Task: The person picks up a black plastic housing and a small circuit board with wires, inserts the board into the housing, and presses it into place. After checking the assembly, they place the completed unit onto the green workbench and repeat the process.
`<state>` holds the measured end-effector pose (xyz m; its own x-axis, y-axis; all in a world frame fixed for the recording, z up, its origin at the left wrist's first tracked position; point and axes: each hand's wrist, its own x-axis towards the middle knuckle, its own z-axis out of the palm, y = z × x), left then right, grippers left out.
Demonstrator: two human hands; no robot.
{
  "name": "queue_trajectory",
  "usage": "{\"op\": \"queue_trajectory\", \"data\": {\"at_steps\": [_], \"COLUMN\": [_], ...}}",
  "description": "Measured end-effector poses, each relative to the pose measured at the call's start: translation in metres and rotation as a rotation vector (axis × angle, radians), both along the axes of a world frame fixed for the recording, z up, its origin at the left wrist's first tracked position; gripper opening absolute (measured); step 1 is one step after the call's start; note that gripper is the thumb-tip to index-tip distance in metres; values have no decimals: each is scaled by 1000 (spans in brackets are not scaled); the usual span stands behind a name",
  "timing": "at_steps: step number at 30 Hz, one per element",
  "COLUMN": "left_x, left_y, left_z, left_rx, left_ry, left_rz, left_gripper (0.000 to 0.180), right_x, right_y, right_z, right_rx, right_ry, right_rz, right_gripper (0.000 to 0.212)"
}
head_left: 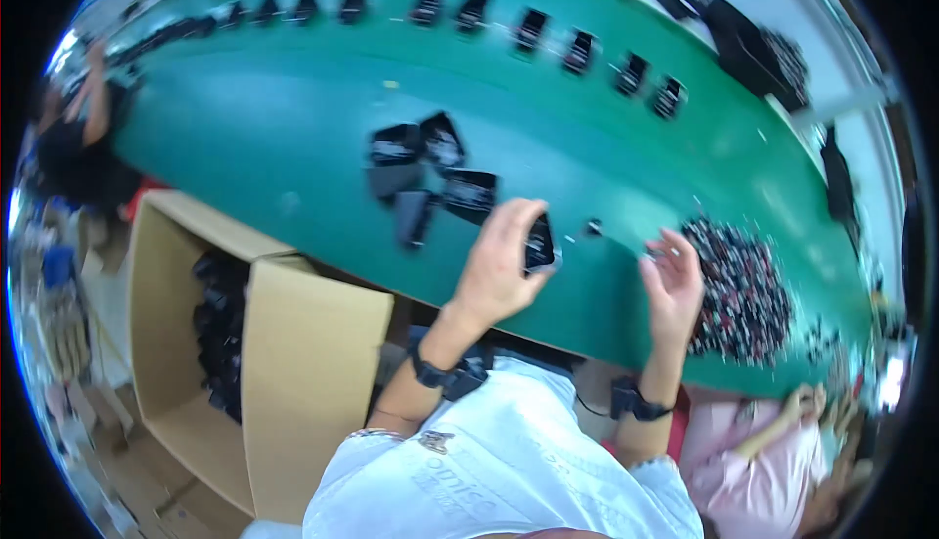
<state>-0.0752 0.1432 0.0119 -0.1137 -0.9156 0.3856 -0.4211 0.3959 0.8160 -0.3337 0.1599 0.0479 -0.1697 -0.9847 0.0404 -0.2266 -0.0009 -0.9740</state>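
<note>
Green desk curves across the whole view, with a row of small black units along its far edge from about 10 to 2 o'clock. From where I'm watching the feed, it looks like bench assembly in mid-cycle.

My left hand is curled around a small black part, pinched between thumb and fingertips just above the near edge of the desk, dead centre of the view. My right hand is at roughly 3 o'clock from it, palm up, fingers loosely bent. It might have a tiny piece at the fingertips, but it's too small and blurry, so I can't tell if it holds anything. Just past it, at 3 to 4 o'clock, sits a big heap of small dark bits, touching nothing but the desk.

At 11 o'clock from the left hand there's a loose cluster of flat black pieces. A cardboard box stands open at 8 o'clock, below desk level, with more black parts inside.

My read: this is the fitting step, one part held and the other hand fetching something small from the heap. The next move calls for bringing both hands together at centre and lining the small piece up carefully, because the grip on the part covers most of it.
</note>
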Motion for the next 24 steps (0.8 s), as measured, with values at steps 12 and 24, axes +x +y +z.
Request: {"op": "queue_trajectory", "data": {"at_steps": [12, 24], "left_x": [-7, 1], "left_y": [7, 13], "left_z": [7, 16], "left_rx": [186, 312], "left_ry": [143, 520], "left_rz": [-128, -391], "left_gripper": [79, 70], "right_x": [54, 58], "right_y": [15, 21], "right_z": [-20, 6], "right_rx": [74, -222], "right_ry": [-488, -30], "right_rz": [76, 250], "right_gripper": [13, 16]}}
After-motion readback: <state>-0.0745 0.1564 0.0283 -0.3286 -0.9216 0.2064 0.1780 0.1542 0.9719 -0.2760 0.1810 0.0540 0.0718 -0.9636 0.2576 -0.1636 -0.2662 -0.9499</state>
